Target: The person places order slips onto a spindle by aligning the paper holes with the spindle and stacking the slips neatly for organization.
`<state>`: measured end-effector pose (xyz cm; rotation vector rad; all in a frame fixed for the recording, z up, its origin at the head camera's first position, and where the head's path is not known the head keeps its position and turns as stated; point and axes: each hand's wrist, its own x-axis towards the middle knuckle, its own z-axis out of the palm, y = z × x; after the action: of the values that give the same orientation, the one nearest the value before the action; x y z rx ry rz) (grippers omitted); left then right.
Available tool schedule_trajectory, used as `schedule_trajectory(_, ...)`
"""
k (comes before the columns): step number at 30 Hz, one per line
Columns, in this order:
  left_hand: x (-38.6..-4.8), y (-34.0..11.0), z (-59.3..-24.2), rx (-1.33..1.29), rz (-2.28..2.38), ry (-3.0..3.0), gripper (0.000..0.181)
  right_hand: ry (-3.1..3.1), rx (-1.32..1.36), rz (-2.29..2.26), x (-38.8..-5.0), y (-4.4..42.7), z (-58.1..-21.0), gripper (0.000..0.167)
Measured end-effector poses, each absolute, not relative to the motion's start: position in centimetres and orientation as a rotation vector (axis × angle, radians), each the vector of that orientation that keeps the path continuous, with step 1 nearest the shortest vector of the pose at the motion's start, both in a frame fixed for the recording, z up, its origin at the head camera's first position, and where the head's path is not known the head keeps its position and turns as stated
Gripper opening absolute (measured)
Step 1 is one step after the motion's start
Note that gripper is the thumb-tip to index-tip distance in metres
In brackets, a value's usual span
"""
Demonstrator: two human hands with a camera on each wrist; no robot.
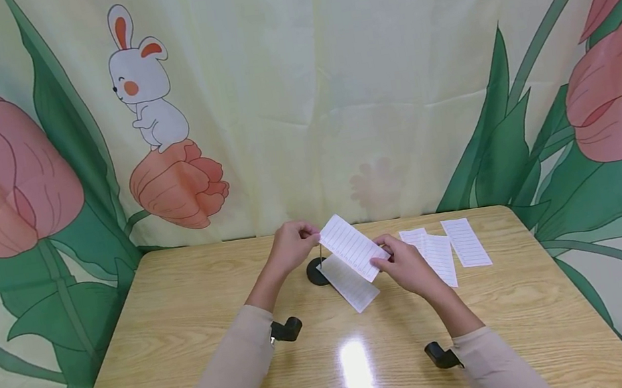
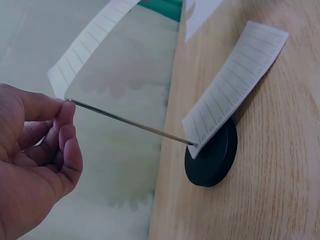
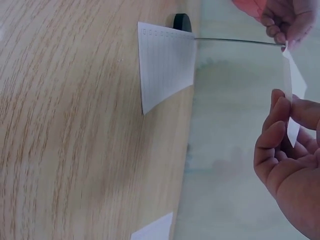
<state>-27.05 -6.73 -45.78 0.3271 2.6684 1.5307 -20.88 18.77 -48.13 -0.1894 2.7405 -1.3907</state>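
A bill spike with a round black base [image 1: 315, 274] and a thin metal rod [image 2: 130, 123] stands near the table's back edge. One lined paper slip [image 1: 350, 285] is pierced near its corner and sits low on the rod, just above the base. Up at the rod's tip, my left hand [image 1: 292, 245] pinches the corner of a second lined slip [image 1: 351, 246]. Whether the tip has gone through this corner, I cannot tell. My right hand [image 1: 408, 267] grips the same slip by its opposite end, between thumb and fingers.
To the right of my right hand lie more lined slips: two overlapping, the front one [image 1: 440, 260] covering part of the other [image 1: 412, 234], and a separate slip [image 1: 466, 242]. A curtain [image 1: 272, 92] printed with tulips and a rabbit hangs behind the wooden table [image 1: 201, 344].
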Motion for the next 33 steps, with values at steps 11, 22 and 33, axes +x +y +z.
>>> schedule_trajectory(11,-27.0,-6.5,-45.7,0.324,1.518,2.671,0.007,2.729,-0.198,-1.387,-20.9,18.7,-48.5,0.032)
schedule_trajectory(22,-27.4,-6.6,-47.3,0.343,1.488,2.630,0.010,2.754,-0.215,-1.312,-20.9,18.5,-49.8,0.032)
schedule_trajectory(33,-27.7,-6.4,-49.8,0.295,1.399,2.632,0.009,2.836,-0.203,-1.139,-20.8,18.0,-52.5,0.018)
